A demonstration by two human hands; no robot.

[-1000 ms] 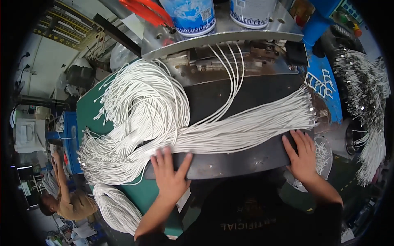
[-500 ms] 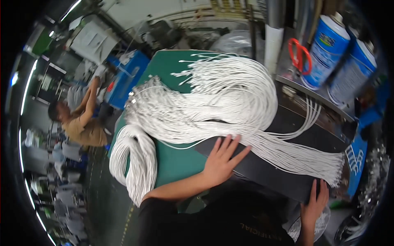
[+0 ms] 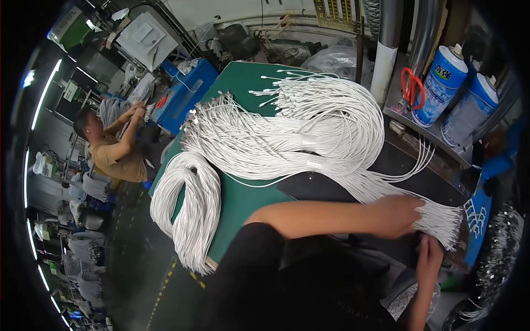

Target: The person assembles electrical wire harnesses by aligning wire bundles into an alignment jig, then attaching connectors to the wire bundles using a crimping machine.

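A thick bundle of white cables [image 3: 331, 149] with small end connectors curves across the green tabletop, and its fanned right part runs over a black mat. My left arm reaches across to the right. My left hand [image 3: 398, 215], back up and blurred, lies over the cables near their right-hand ends [image 3: 447, 226]; its fingers are hidden. Just below it, by the mat's near edge, my right hand [image 3: 429, 257] has its fingers drawn together and pointing up. What they hold, if anything, is too small to make out.
A looped hank of white cables [image 3: 190, 215] hangs over the green table's [image 3: 243, 204] near-left edge. Red-handled scissors [image 3: 412, 88] and blue-and-white spray cans [image 3: 440, 85] stand on a metal shelf at right. A co-worker [image 3: 113, 146] handles cables by a blue box [image 3: 185, 94] at left.
My left hand has moved right from the middle of the cables to their right ends. My right hand's fingers have drawn together beside it. The view has shifted slightly.
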